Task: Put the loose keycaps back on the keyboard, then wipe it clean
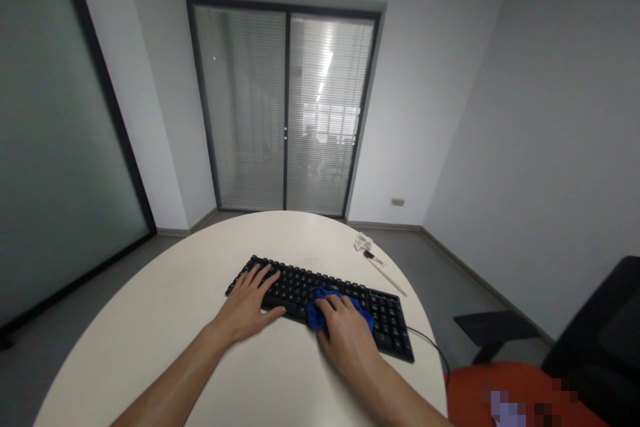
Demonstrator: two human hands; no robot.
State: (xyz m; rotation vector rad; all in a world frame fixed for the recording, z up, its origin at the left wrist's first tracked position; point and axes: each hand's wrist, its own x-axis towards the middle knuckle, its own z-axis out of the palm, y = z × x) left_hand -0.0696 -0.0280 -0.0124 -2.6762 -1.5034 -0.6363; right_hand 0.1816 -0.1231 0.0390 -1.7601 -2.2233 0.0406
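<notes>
A black keyboard (300, 283) lies at a slant on the round white table (200, 267), its number pad towards the right. My left hand (246, 303) rests on the keyboard's left end, fingers spread over the keys and the thumb along the near edge. A crumpled blue cloth (363, 313) is pressed onto the keys right of the middle. On top of it, my right hand (345, 327) has its fingers bent around the cloth, which partly hides the keys below.
A crumpled white tissue (363, 242), a small black-headed brush (371, 255) and a thin stick (393, 278) lie near the table's right edge. The keyboard's cable (433, 341) runs over that edge. An orange-seated chair (500, 380) with a black armrest stands at right.
</notes>
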